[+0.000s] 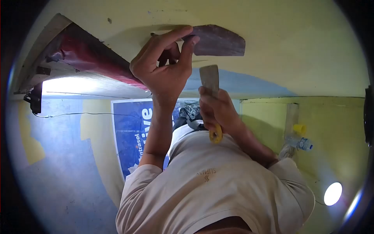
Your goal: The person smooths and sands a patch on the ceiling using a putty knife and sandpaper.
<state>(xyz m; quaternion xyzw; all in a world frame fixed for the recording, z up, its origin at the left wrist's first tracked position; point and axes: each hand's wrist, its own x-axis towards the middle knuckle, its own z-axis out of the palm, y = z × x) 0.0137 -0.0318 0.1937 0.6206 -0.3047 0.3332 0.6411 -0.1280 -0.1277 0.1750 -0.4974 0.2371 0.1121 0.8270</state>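
My left hand is raised in front of the pale yellow painted surface. Its thumb and forefinger pinch the left end of a flat dark brown plate with angled corners. Lower and to the right, my right hand is closed around a putty knife. The knife's grey, smeared blade points up, just below the plate and apart from it. Below my fingers the end of its yellow handle sticks out, with a hole in it.
Left of my hand runs a dark and red recessed edge. A thin wire leads from a black fitting past a blue poster. On the right are a plastic bottle, a yellow cup-like item and a bright round lamp.
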